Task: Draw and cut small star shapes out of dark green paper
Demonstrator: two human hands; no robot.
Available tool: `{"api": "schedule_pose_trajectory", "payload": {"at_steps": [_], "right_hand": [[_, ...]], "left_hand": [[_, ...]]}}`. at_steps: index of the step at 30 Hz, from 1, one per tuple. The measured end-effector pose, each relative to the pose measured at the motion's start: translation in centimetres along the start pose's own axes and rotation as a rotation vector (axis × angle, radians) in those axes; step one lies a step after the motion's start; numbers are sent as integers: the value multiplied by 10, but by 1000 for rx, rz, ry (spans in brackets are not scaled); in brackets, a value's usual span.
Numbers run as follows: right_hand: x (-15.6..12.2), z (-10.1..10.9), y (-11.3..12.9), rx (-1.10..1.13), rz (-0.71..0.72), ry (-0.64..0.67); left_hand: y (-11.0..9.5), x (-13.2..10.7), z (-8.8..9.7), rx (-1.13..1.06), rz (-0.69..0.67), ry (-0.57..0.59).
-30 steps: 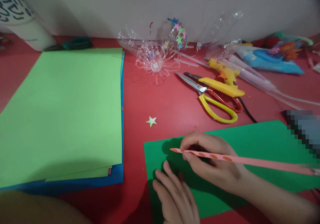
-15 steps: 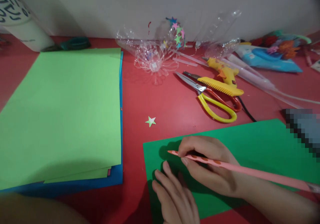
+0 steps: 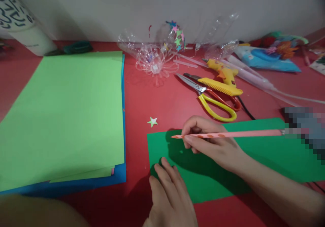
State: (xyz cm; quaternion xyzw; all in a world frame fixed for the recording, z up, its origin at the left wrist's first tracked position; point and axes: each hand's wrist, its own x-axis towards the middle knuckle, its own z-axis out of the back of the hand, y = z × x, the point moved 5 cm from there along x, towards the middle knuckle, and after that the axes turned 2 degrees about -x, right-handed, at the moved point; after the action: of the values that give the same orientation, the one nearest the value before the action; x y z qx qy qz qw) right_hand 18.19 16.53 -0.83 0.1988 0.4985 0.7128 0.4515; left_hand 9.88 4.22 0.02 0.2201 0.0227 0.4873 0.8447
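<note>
my right hand (image 3: 220, 154) is closed on the pink pencil (image 3: 243, 133), which i pinch between thumb and finger near the pointed end. half a second ago the pencil sloped down to the right of the frame; now it lies almost level, and its tip is higher, close to the upper edge of the green sheet (image 3: 266, 152). whether the tip touches the paper, i cannot tell.

the green sheet, at the lower right of the frame, has moved too: its lower edge is higher, and its upper left corner has come nearer to the small star (image 3: 152, 121), which lies apart from it at the centre of the frame. my left hand (image 3: 172, 195), at the bottom centre, has turned a little with this. its fingers are loosely spread at the left part of the sheet, and i see nothing gripped in them.

for the work, i judge this to be a change in how the paper lies; i can make out no drawn line on it. the scissors (image 3: 200, 89) at the right of centre and the light green paper (image 3: 63, 112) at the left seem only to shift with my view.
</note>
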Motion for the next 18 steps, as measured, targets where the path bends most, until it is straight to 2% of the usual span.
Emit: {"api": "schedule_pose_trajectory", "payload": {"at_steps": [5,9,15,18], "right_hand": [[-11,-13,14,-107,104,66],[-15,-19,16,-192,194,15],[-16,-20,15,-225,272,0],[-15,-22,17,-239,293,15]], "left_hand": [[-8,-1,-1,84,-1,-31],[-13,4,-1,213,-64,-10],[-26,-1,-13,590,-302,40],[-32,-7,-23,784,-452,109]]}}
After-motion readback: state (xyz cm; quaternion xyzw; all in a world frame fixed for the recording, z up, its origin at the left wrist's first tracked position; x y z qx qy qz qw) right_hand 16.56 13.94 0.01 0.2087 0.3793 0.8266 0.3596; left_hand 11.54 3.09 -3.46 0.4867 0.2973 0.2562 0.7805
